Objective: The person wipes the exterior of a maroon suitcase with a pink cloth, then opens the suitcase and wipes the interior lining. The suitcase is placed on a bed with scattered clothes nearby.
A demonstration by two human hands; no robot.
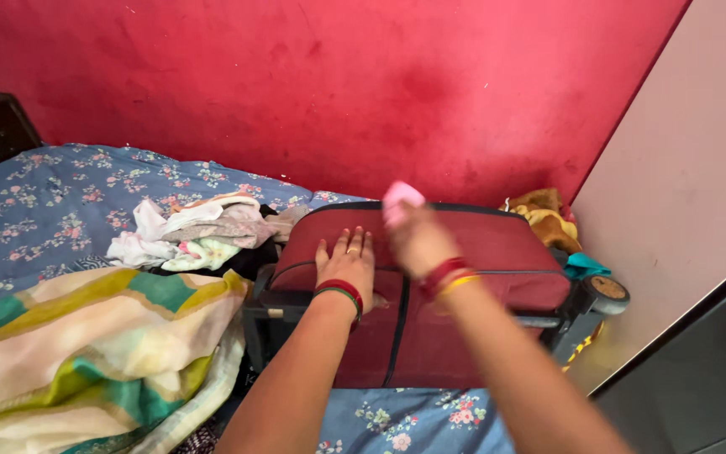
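Left hand (pixel 348 262) flat, fingers spread, on the red suitcase (pixel 464 277) lying on the bed (pixel 44 193). Right hand (pixel 420 240), blurred, lifted above it, apparently pinching a small pink thing (pixel 401 200).

One red suitcase (pixel 430 294), one suitcase wheel (pixel 605 291), two hands, one pink object (pixel 401 198), one striped blanket (pixel 86 353), one heap of clothes (pixel 199 227).
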